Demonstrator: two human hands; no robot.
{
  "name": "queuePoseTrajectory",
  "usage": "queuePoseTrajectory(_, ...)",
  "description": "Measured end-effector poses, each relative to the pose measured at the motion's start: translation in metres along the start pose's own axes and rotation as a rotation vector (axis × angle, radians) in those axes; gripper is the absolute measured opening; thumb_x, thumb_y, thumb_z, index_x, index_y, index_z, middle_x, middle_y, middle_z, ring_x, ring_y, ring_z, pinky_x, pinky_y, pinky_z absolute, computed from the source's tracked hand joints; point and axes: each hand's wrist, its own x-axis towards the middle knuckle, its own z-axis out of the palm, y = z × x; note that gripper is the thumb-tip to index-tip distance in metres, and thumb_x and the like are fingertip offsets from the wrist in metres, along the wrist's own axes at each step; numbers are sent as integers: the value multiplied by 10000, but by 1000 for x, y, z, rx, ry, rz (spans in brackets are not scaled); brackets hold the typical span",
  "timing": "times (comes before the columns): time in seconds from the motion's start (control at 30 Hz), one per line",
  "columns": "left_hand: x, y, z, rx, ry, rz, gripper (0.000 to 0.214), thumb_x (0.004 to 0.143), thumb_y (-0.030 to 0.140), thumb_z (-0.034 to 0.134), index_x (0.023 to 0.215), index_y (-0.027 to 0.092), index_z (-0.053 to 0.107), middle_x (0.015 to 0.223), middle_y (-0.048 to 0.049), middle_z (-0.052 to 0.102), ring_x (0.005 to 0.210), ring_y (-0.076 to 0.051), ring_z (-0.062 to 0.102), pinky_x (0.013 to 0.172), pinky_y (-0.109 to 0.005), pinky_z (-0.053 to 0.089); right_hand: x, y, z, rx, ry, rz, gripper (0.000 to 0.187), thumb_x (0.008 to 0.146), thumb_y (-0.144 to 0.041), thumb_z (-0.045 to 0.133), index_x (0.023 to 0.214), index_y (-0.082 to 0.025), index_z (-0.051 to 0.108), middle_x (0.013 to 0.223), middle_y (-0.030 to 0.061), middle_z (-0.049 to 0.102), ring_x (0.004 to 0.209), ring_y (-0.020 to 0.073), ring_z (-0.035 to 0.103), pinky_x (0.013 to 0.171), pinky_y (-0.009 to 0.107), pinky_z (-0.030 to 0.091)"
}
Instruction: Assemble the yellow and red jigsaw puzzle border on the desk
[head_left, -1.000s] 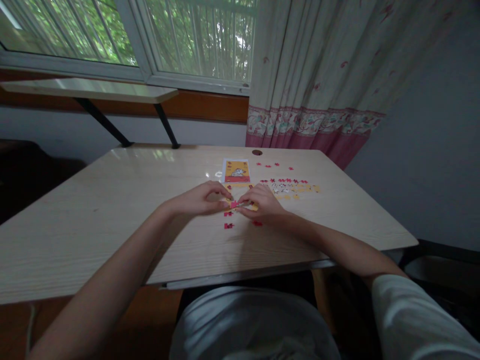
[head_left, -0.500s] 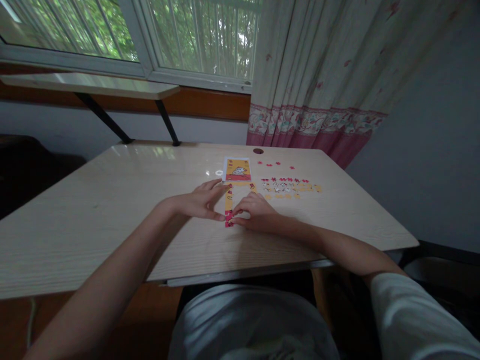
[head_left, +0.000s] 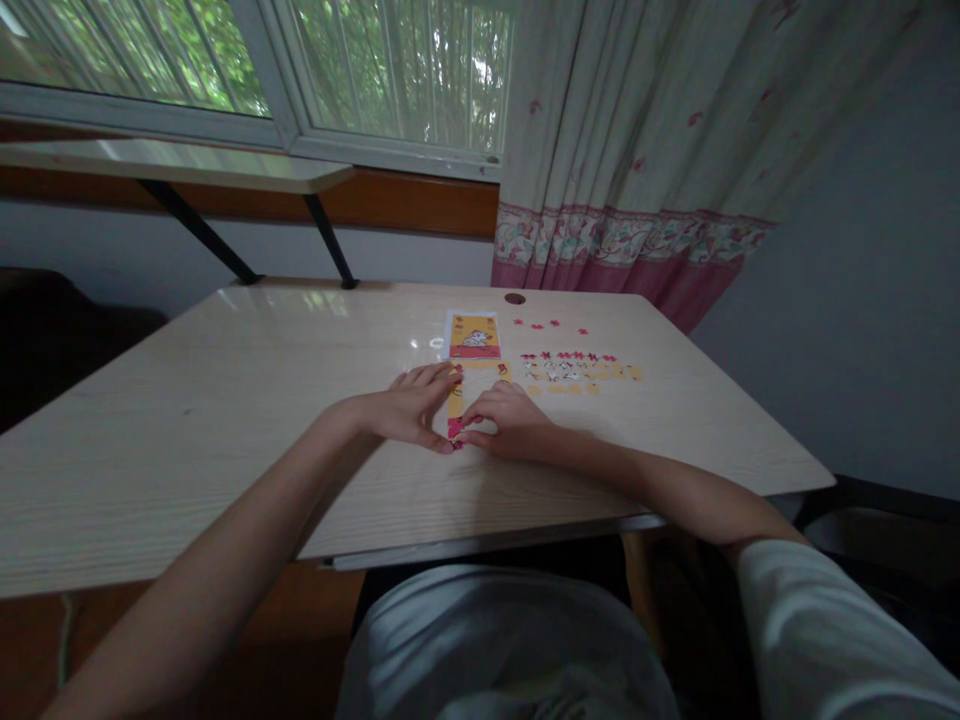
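A partly joined jigsaw puzzle (head_left: 454, 402) lies on the table, its yellow left side running down to red pieces at the near end. My left hand (head_left: 409, 405) rests along that left side with fingers stretched and thumb apart. Its fingertips touch the upper part, while the thumb presses by the bottom red piece (head_left: 456, 445). From the right, my right hand (head_left: 510, 425) pinches at a red puzzle piece (head_left: 454, 428) with thumb and forefinger. The fingers partly hide the piece. Just beyond the puzzle lies a reference picture (head_left: 474, 336) of a white animal on yellow and red.
Loose puzzle pieces (head_left: 574, 372) lie in rows by colour to the right. Several red pieces (head_left: 555, 323) sit farther back, near a round cable hole (head_left: 515, 299). A raised shelf (head_left: 225, 168) on black supports stands at the back left of the table (head_left: 225, 430).
My left thumb has slid down slightly toward the bottom red piece. My right hand stays at the red pieces with little movement. The whole view has shifted slightly.
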Motion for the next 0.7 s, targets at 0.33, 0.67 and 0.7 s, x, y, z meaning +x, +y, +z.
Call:
queuePoseTrajectory(0.33,-1,1,-3,15,-38,-41,1170,639,788,603,1518,133,196,1580,-244,161,1447,-436,112,1134,-563,186,-1,3,3,-26,27,-16,210,831,-379,699,941,-203,729,921,36,729,927,199,587,865,337,363)
queuePoseTrajectory(0.67,-2,5,-6,41,-90,-56,1126,680,774,565,1529,149,170,1593,-230,137,1451,-429,110,1135,-558,184,-4,10,7,-42,39,-168,198,896,-283,615,1051,-216,718,982,52,709,944,195,556,862,344,357)
queuePoseTrajectory(0.7,-2,5,-6,43,-96,-60,1128,680,773,563,1529,144,167,1593,-232,131,1453,-428,103,1136,-559,181,-4,10,7,-42,37,-166,198,896,-280,615,1050,-212,719,984,54,708,945,196,556,862,346,358)
